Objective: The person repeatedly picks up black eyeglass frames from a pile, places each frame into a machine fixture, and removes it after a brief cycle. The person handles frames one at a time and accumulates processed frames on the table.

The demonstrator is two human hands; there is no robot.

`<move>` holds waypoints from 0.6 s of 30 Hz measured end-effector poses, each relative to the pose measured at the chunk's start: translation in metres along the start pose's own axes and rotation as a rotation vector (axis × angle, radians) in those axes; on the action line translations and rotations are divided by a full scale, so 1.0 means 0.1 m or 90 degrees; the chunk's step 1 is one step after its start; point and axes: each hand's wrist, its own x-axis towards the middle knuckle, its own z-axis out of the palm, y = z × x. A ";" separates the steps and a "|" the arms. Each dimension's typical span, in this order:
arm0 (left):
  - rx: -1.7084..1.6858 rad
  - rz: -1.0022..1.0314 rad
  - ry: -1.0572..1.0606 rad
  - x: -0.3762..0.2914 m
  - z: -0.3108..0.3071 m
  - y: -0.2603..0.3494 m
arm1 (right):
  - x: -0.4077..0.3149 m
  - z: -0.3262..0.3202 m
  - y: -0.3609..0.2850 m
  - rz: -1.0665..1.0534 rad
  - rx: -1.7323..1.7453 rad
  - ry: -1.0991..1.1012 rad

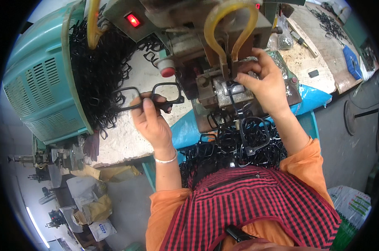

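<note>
My left hand [151, 120] pinches a black eyeglass frame [166, 84] by its bridge, left of the machine. The frame's two rims stick out on either side of my fingers. My right hand [264, 81] is up at the working head of a bench press-type machine [205, 84], thumb and fingers bent around its front. Another black eyeglass frame [255, 150] hangs from the metal fixture [235, 95] below that head, one rim pointing down towards me. The tips of my right fingers are partly hidden, so what they grip is unclear.
A tipped green plastic basket [35, 81] spills a heap of black frames [98, 69] at left. More black frames [205, 149] lie in front of my apron [255, 194]. Yellow hoses [209, 22] loop at the machine head. A red button [168, 72] and blue plastic sheet [186, 128] are close by.
</note>
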 end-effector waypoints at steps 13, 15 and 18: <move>-0.060 -0.065 -0.287 -0.05 0.64 0.79 | -0.31 -0.13 -0.05 -0.126 -0.082 0.012; -0.115 -0.396 -0.428 -0.26 0.58 0.81 | -0.23 -0.53 0.19 -0.207 -0.614 0.144; -0.178 -0.722 -0.453 -0.45 0.73 0.65 | -0.28 -0.84 0.79 -0.130 -0.825 0.182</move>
